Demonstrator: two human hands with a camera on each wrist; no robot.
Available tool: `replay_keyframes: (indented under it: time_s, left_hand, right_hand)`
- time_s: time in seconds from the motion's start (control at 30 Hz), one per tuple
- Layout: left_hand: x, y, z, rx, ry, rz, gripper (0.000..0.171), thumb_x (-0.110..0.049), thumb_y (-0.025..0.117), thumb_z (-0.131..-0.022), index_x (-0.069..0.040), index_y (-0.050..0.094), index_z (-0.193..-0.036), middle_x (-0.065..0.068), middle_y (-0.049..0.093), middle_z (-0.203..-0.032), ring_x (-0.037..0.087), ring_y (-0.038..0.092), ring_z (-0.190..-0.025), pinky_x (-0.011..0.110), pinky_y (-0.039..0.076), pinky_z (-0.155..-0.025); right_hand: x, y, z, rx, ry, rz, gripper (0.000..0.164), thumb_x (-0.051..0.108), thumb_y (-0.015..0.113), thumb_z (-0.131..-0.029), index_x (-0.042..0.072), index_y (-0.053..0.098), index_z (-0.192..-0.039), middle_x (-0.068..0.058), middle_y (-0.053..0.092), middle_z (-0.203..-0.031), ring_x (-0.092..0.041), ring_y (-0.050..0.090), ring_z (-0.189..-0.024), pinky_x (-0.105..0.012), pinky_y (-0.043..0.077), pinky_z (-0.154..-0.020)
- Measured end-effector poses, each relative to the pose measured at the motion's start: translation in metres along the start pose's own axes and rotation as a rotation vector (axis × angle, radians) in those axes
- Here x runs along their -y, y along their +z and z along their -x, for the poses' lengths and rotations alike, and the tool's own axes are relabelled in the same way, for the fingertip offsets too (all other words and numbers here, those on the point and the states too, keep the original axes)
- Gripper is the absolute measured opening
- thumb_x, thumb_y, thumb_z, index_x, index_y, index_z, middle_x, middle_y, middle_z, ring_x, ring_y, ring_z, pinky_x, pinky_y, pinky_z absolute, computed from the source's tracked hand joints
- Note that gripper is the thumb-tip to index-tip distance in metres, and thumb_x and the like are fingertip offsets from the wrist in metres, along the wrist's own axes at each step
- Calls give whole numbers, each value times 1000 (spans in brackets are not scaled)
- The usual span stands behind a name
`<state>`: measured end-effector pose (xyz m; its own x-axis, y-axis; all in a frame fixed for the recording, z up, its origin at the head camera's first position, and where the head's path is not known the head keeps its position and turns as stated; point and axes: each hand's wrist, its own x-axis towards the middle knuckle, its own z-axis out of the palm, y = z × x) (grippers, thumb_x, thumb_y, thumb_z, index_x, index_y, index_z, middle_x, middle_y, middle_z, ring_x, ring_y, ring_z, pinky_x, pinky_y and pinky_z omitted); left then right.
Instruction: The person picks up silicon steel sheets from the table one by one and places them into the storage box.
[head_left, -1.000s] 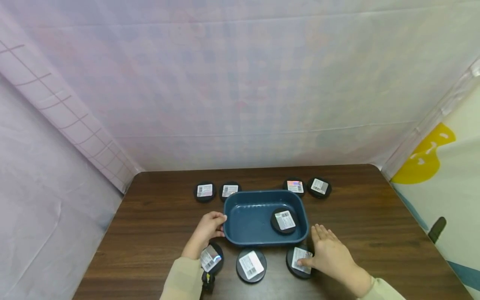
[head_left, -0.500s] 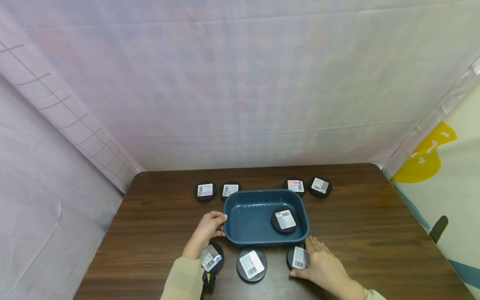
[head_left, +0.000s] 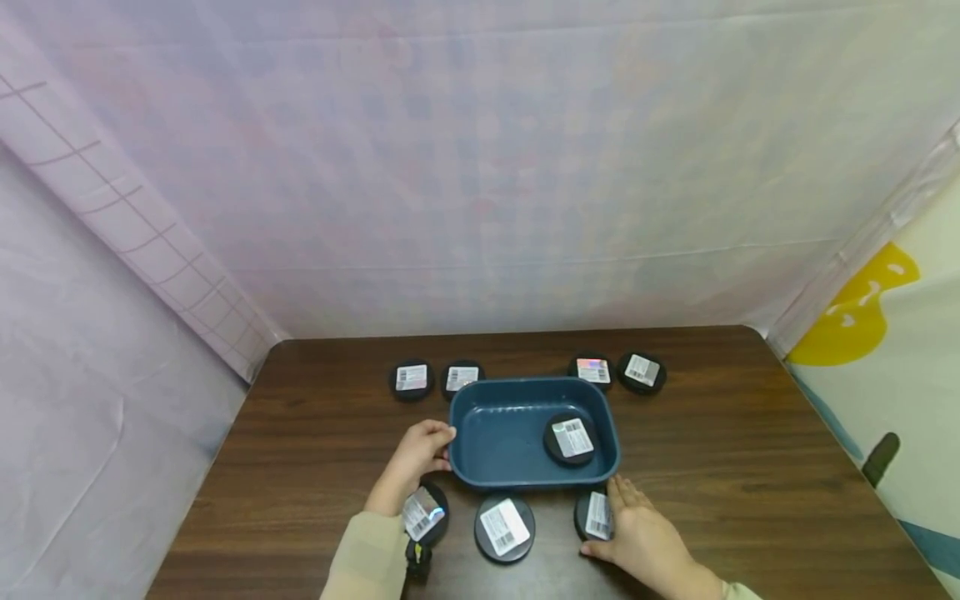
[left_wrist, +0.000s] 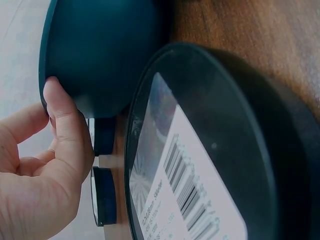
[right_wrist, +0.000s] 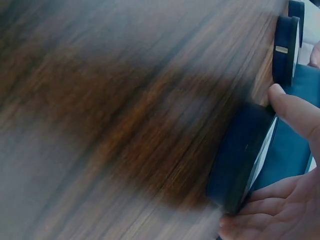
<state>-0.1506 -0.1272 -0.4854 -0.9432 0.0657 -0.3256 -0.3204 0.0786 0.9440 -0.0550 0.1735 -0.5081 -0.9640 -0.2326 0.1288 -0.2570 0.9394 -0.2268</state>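
My left hand pinches the left rim of a dark blue plastic tray; in the left wrist view the thumb lies against the tray's outer wall. A round black disc with a white barcode label lies inside the tray, toward its right. My right hand spans another such disc in front of the tray's right corner. In the right wrist view the thumb is at one edge of that disc, the fingers at the opposite edge.
Two similar discs stand in front: a middle disc and a left disc beside my left wrist. Several more are behind the tray, including a far-left disc and a far-right disc. The wooden table meets a cloth wall.
My right hand has moved left and toward me, its thumb going from over the label to the disc's near edge. My left hand stays on the tray rim.
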Motion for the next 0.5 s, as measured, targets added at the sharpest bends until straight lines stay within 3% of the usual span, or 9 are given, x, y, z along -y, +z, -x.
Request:
replay_keyframes:
  time_s: [0.5]
  left_hand:
    - [-1, 1, 1, -8, 0, -2, 23, -9, 50, -85, 10, 47, -98, 7, 43, -69, 15, 44, -56, 27, 48, -51]
  right_hand:
    - [6, -2, -1, -10, 7, -21, 88, 46, 77, -49, -15, 51, -107, -30, 52, -106, -38, 54, -94, -44, 46, -76]
